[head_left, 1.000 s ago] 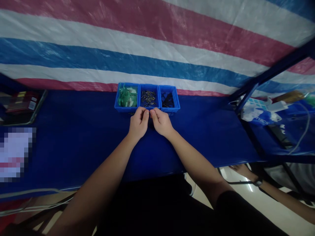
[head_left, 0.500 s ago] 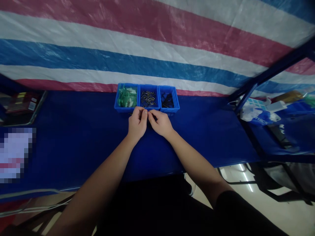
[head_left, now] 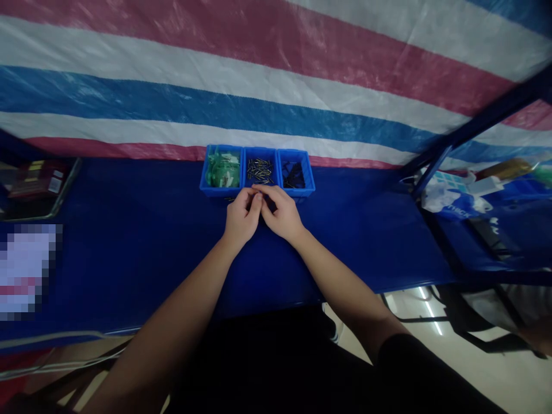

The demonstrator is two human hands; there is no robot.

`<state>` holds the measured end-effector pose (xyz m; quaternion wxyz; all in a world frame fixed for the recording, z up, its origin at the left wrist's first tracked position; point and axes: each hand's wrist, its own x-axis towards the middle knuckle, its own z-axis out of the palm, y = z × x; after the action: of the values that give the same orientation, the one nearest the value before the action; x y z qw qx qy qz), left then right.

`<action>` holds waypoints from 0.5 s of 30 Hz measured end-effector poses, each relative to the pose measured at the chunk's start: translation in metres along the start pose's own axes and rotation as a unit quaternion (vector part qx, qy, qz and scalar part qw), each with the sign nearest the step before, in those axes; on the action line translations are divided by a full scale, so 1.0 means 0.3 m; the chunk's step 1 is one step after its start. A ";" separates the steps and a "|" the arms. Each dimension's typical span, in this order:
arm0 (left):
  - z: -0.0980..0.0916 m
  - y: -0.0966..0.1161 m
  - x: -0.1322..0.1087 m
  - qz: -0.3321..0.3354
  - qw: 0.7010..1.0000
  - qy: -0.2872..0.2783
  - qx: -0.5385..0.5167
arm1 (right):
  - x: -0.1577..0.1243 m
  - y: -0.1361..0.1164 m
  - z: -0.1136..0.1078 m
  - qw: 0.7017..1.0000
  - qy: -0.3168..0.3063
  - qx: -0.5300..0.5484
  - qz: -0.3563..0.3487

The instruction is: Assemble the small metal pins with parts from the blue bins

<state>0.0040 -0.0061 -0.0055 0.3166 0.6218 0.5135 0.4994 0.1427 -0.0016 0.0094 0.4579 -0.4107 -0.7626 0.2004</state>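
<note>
My left hand (head_left: 241,217) and my right hand (head_left: 280,215) rest side by side on the blue table (head_left: 129,247), just in front of three small blue bins. Their fingertips meet in a pinch at the front edge of the middle bin (head_left: 261,170), which holds small metal pins. Whatever is pinched between the fingers is too small to make out. The left bin (head_left: 222,170) holds green and white parts. The right bin (head_left: 295,174) holds black parts. A tiny pin lies on the table just left of my left thumb.
A striped red, white and blue tarp (head_left: 276,75) hangs behind the table. A tray with red boxes (head_left: 37,187) sits at the far left. On the right, past a blue frame post (head_left: 435,164), a neighbouring bench carries bags and cables.
My right fingers have moved up and left, over my left fingertips and to the middle bin's front edge. The other person's arm at the lower right has left the view.
</note>
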 end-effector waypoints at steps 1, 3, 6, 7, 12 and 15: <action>0.000 -0.002 0.000 0.001 1.000 -0.005 0.000 | 0.000 0.002 0.000 1.000 -0.003 0.004 -0.005; 0.002 -0.005 0.000 0.002 1.000 -0.011 0.002 | -0.001 0.005 0.000 1.000 0.000 0.008 -0.004; 0.004 -0.010 0.001 -0.002 1.000 -0.017 0.007 | -0.002 0.010 0.001 1.000 0.012 0.006 0.002; 0.005 -0.011 0.001 -0.003 1.000 -0.020 0.006 | -0.003 0.011 0.001 1.000 0.014 0.005 0.003; 0.003 -0.009 0.004 -0.007 1.000 -0.023 0.002 | -0.005 0.012 0.005 1.000 0.015 -0.007 0.009; -0.001 -0.004 0.004 -0.008 1.000 -0.026 0.010 | -0.008 0.009 0.010 1.000 0.019 -0.013 0.020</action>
<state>0.0034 -0.0045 -0.0063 0.3274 0.6339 0.5149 0.4752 0.1420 -0.0017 0.0048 0.4627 -0.4353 -0.7481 0.1917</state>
